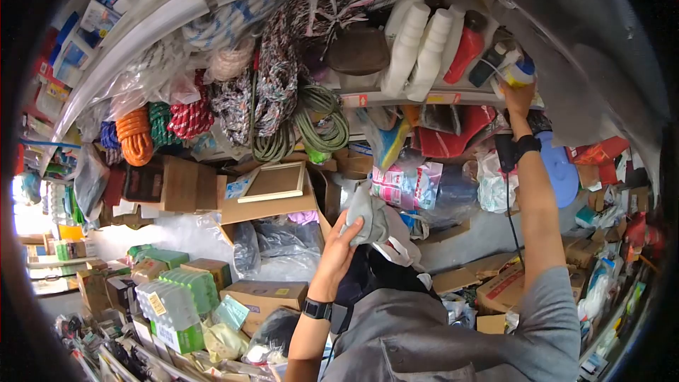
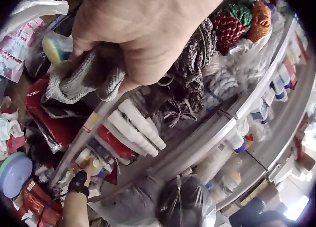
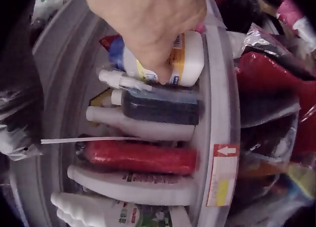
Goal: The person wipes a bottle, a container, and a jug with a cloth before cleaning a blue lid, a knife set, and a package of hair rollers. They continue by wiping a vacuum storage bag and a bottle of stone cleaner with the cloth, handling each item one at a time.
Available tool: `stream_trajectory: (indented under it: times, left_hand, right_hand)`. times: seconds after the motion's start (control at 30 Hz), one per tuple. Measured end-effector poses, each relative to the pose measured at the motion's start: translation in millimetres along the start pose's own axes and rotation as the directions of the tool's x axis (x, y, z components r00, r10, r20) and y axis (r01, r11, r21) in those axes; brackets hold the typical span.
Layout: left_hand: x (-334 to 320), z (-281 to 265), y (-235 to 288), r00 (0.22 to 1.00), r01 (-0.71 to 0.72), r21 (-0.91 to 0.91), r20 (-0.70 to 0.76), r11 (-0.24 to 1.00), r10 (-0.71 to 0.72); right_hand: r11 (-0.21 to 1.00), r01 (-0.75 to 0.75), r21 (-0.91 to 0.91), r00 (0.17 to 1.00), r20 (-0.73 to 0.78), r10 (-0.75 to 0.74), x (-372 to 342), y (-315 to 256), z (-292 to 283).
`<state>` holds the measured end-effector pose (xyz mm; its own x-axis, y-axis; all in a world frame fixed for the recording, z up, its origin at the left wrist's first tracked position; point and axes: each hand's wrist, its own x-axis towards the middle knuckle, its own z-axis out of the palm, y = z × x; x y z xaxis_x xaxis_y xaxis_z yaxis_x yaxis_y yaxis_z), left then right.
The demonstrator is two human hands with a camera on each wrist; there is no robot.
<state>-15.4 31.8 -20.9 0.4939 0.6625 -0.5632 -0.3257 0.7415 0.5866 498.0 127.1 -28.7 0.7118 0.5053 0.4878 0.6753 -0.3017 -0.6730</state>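
Note:
My left hand holds a bunched grey knit cloth between thumb and fingers in the head view; the left wrist view shows the hand above the ribbed cloth. At the shelf's right end, my right hand is on a white bottle with a blue cap and yellow label. In the right wrist view the fingers of that hand curl over the bottle, which lies beside a dark bottle. Its far-side fingers are partly hidden.
White bottles and a red bottle line the shelf left of my right hand. Coiled ropes hang farther left. Below are a red package, a blue plastic lid and cardboard boxes. The shelf's front rail runs alongside.

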Motion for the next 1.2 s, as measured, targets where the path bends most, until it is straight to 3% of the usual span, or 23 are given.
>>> stream_trajectory:
  times: [0.07, 0.13, 0.2, 0.27, 0.33, 0.37, 0.43, 0.47, 0.5, 0.53, 0.63, 0.7, 0.73, 0.83, 0.97, 1.03, 1.07, 1.13, 1.2]
  left_hand:
    - [-3, 6, 3, 1.0, 0.01, -0.005, 0.001, 1.0, -0.01]
    - [-3, 6, 4, 1.0, 0.02, -0.004, -0.003, 1.0, -0.02]
    - [-2, 4, 4, 1.0, -0.006, 0.001, -0.017, 1.0, 0.006]
    - [5, 0, 4, 0.999, -0.034, 0.005, -0.025, 0.999, 0.034]
    - [20, -5, 7, 0.992, -0.123, 0.025, -0.016, 0.992, 0.123]
    - [26, 2, 21, 0.993, -0.107, 0.068, -0.034, 0.992, 0.11]
    - [44, 10, 52, 0.967, -0.188, 0.378, -0.094, 0.907, 0.239]
    - [56, 18, 69, 0.917, -0.28, 0.586, -0.071, 0.761, 0.392]
    - [86, 17, 70, 0.796, -0.444, 0.637, -0.042, 0.63, 0.604]
    - [96, 29, 91, 0.75, -0.528, 0.662, 0.069, 0.532, 0.658]
    - [145, 51, 128, 0.793, -0.527, 0.618, 0.11, 0.583, 0.6]
    - [159, 67, 146, 0.896, -0.386, 0.463, -0.017, 0.798, 0.444]
    - [167, 73, 151, 0.894, -0.391, 0.462, -0.017, 0.796, 0.448]
    - [185, 86, 156, 0.958, -0.273, 0.114, -0.063, 0.955, 0.281]
    - [197, 90, 149, 0.936, -0.299, 0.112, -0.159, 0.948, 0.314]
    - [198, 93, 146, 0.877, -0.338, 0.222, -0.278, 0.915, 0.392]
    - [201, 91, 147, 0.877, -0.339, 0.222, -0.276, 0.914, 0.393]
    - [214, 77, 148, 0.949, -0.27, 0.19, -0.113, 0.944, 0.295]
    - [215, 76, 147, 0.95, -0.271, 0.174, -0.109, 0.947, 0.292]
  right_hand:
    - [0.996, -0.006, 0.088, 0.999, 0.038, 0.002, 3, 22, 5]
    - [0.972, 0.141, -0.189, 0.987, -0.054, -0.154, -1, 31, 4]
    - [0.958, 0.095, -0.272, 0.986, -0.109, -0.129, -38, 17, -8]
    - [0.973, -0.022, 0.231, 1.0, 0.003, 0.022, -74, 11, -8]
    - [0.888, -0.093, 0.451, 0.995, 0.014, 0.097, -137, -34, 8]
    - [0.852, -0.171, 0.494, 0.985, 0.108, 0.136, -161, -69, 8]
    - [0.821, -0.255, 0.511, 0.951, 0.285, 0.118, -190, -114, 12]
    - [0.788, -0.291, 0.542, 0.92, 0.384, 0.075, -198, -131, 17]
    - [0.757, -0.317, 0.571, 0.89, 0.455, 0.03, -202, -151, 19]
    - [0.768, -0.303, 0.564, 0.866, 0.5, -0.026, -203, -167, 22]
    - [0.775, -0.267, 0.573, 0.817, 0.56, -0.133, -194, -188, 40]
    - [0.799, -0.222, 0.558, 0.778, 0.595, -0.2, -183, -194, 47]
    - [0.798, -0.219, 0.562, 0.778, 0.594, -0.205, -178, -192, 52]
    - [0.836, -0.209, 0.507, 0.756, 0.626, -0.191, -166, -194, 60]
    - [0.857, -0.202, 0.475, 0.756, 0.631, -0.172, -160, -187, 67]
    - [0.839, -0.207, 0.504, 0.747, 0.635, -0.196, -158, -185, 67]
    - [0.839, -0.205, 0.504, 0.749, 0.633, -0.197, -158, -185, 68]
    - [0.824, -0.198, 0.53, 0.761, 0.614, -0.212, -159, -185, 68]
    - [0.827, -0.199, 0.526, 0.762, 0.614, -0.208, -159, -185, 70]
